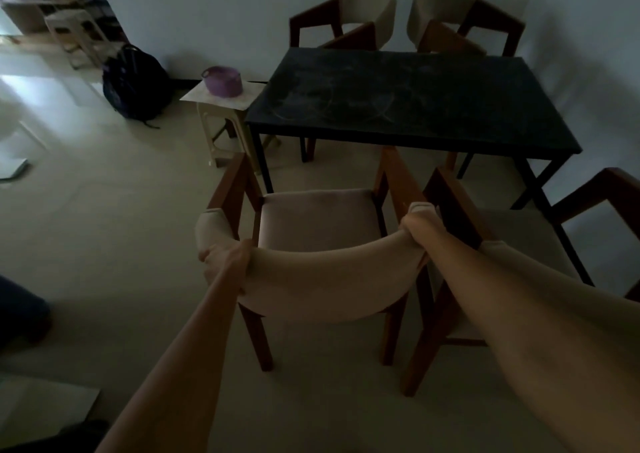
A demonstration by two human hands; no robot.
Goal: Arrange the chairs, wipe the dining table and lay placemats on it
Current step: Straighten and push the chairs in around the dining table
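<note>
Head view: the left hand (pixel 225 262) and right hand (pixel 415 226) both have their fingers clamped on the curved padded back of a chair (pixel 317 224), which stands on the floor just short of the dark counter (pixel 415 103). Another chair (pixel 460 217) is beside it; two more chairs (pixel 367 13) sit behind the counter.

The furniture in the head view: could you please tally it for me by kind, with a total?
Armchairs with wooden frames and cream upholstery: 4: the held one, one beside it, two beyond the table
Another wooden frame at the right edge, perhaps a chair: 1
Dark dining table: 1
Plastic stools: 2: near, far
Total: 8
</note>
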